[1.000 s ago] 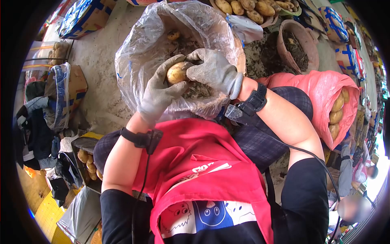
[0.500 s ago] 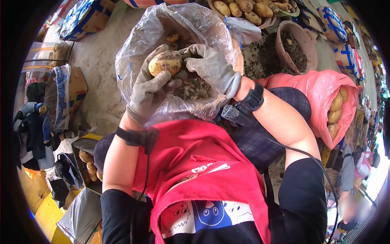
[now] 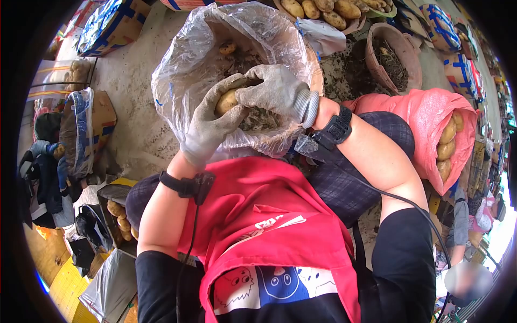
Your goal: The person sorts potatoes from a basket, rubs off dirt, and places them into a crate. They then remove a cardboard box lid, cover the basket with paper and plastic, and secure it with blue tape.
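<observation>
Both of my hands wear grey, dirt-stained work gloves and meet over a plastic-lined tub (image 3: 177,81). Between them is a yellow-brown potato (image 3: 226,102), partly covered by the fingers. My left hand (image 3: 211,116) wraps round it from the left, thumb underneath. From the right, my right hand (image 3: 274,91) closes its fingers over the potato's other side. Below the hands, the tub holds soil and dry plant scraps. Another potato (image 3: 227,48) lies on the soil near the tub's back.
A pink sack (image 3: 414,116) of potatoes lies open at my right. Behind it stands a clay-coloured bucket (image 3: 371,54) with soil. Potatoes (image 3: 334,11) fill a basin at the back. Taped cartons (image 3: 116,27) stand around. Another person (image 3: 48,177) sits at the left.
The potato has been turned in my hands and is now more covered by the fingers. My left hand has shifted slightly right, and the right hand has closed over the potato.
</observation>
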Demonstrator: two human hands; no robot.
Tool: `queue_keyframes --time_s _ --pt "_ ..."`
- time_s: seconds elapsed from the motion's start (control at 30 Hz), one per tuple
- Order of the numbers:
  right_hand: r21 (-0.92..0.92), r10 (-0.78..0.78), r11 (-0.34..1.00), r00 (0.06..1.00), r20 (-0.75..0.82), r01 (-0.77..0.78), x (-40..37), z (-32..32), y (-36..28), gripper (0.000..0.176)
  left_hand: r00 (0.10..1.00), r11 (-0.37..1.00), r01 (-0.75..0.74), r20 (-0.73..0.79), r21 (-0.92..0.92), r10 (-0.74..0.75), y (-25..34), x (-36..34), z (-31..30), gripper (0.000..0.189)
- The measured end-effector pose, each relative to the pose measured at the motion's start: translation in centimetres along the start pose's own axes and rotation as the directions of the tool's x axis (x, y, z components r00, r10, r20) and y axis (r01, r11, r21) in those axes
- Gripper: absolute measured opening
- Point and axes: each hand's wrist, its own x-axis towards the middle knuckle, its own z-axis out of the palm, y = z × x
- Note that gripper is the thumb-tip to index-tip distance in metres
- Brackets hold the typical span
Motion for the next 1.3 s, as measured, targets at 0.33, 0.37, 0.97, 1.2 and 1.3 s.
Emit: queue_keyframes --time_s 0.33,0.37,0.97,1.2,1.3 --pt "0.562 0.101 0.819 0.994 0.05 -0.112 -0.9 1.5 0.5 0.017 0.999 0.872 0.039 -0.007 -0.489 -0.048 1.2 -0.2 -0.6 0.05" --pt "0.611 0.069 0.787 0.997 0.043 -0.081 -0.8 1.5 0.2 0.017 0.999 0.872 0.033 -0.009 -0.489 -0.043 1.1 -0.1 -0.8 0.05" --pt "0.097 -0.003 0.995 0.997 -0.075 0.01 -0.9 0.6 -0.9 0.038 0.989 0.981 -0.019 -0.15 -0.191 -0.01 -0.2 0.5 -0.5 0.044" --pt "0.173 -0.093 0.98 0.996 -0.012 0.093 -0.7 0.2 -1.6 0.033 0.969 0.988 -0.154 -0.19 0.027 0.157 0.5 0.8 0.0 0.042" --pt "0.006 -0.112 0.994 0.993 -0.028 0.112 -0.9 0.4 -1.5 0.037 0.974 0.99 -0.09 -0.196 0.11 0.11 0.8 0.3 0.9 0.04"
